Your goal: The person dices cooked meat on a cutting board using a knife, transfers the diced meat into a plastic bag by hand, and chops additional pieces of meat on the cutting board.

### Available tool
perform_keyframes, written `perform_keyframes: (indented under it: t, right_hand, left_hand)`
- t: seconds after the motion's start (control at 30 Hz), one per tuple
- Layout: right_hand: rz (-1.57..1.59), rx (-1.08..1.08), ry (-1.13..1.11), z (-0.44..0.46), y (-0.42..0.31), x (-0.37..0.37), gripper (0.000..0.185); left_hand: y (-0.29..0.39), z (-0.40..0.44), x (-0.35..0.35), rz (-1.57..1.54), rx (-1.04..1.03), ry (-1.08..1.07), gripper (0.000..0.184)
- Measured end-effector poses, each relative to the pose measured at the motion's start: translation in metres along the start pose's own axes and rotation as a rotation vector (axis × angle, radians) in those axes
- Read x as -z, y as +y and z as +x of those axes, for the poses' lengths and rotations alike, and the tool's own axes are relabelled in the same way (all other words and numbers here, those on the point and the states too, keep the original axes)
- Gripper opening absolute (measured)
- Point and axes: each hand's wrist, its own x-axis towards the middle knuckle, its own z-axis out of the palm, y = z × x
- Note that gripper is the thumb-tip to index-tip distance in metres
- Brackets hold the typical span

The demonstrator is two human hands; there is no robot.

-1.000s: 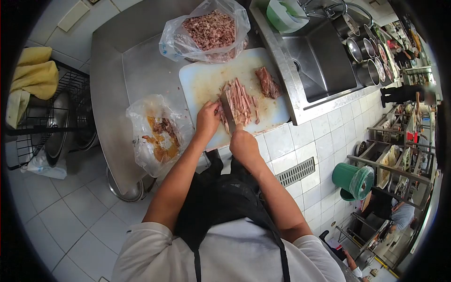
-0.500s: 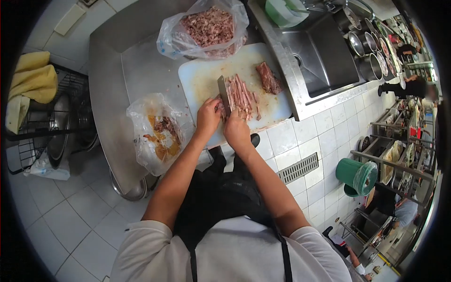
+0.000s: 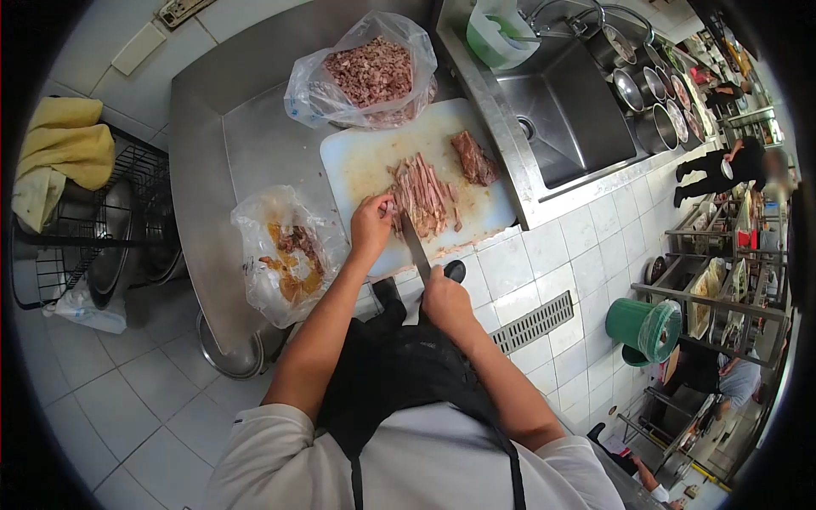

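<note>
On a white cutting board (image 3: 344,153) lies a row of reddish meat strips (image 3: 422,195). My left hand (image 3: 371,228) is at the left end of the strips, its fingers curled and pinching a bit of meat that is mostly hidden. Gripped by its handle in my right hand (image 3: 447,299) is a knife (image 3: 416,246), its blade pointing away from me and its tip beside my left fingers, at the near edge of the strips. A larger uncut piece of meat (image 3: 474,159) rests at the board's right side.
Behind the board stands a clear plastic bag of chopped meat (image 3: 370,72). Another plastic bag (image 3: 263,293) with scraps lies to the left on the steel counter (image 3: 255,144). A sink (image 3: 578,127) is at right. Other people (image 3: 739,161) stand farther off.
My right hand has drawn back toward me with the knife, and the blade now lies lower and slanted instead of upright across the strips. My left hand stays by the meat.
</note>
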Motion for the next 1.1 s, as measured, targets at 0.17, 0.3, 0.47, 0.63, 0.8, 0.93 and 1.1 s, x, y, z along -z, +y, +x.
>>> perform_keyframes:
  t: [0.17,0.3,0.47,0.63,0.8,0.93,1.1]
  right_hand:
    - [-0.066,0.008,-0.078,-0.025,-0.008,0.050,0.012]
    - [-0.010,0.005,0.051,-0.009,-0.022,0.050,0.012]
    - [0.010,0.058,0.158,0.030,-0.026,0.012,0.010]
    - [0.006,0.047,0.180,0.047,-0.024,-0.013,0.012]
    - [0.012,0.040,0.163,0.051,-0.026,-0.016,0.013]
    - [-0.015,0.037,0.143,0.055,-0.029,-0.016,0.013]
    - [-0.048,0.027,0.130,0.074,-0.030,-0.024,0.016]
  left_hand:
    - [-0.008,-0.004,-0.004,-0.071,0.028,0.052,0.028]
    - [-0.014,-0.007,-0.010,-0.086,0.054,0.094,0.024]
    - [-0.012,-0.008,-0.015,-0.068,0.097,0.170,0.019]
    - [0.004,-0.009,-0.011,-0.007,0.080,0.222,0.019]
    - [0.013,-0.007,-0.004,0.063,0.048,0.202,0.020]
    - [0.015,-0.005,-0.001,0.017,0.078,0.160,0.015]
    - [0.018,0.001,0.001,0.068,0.048,0.146,0.013]
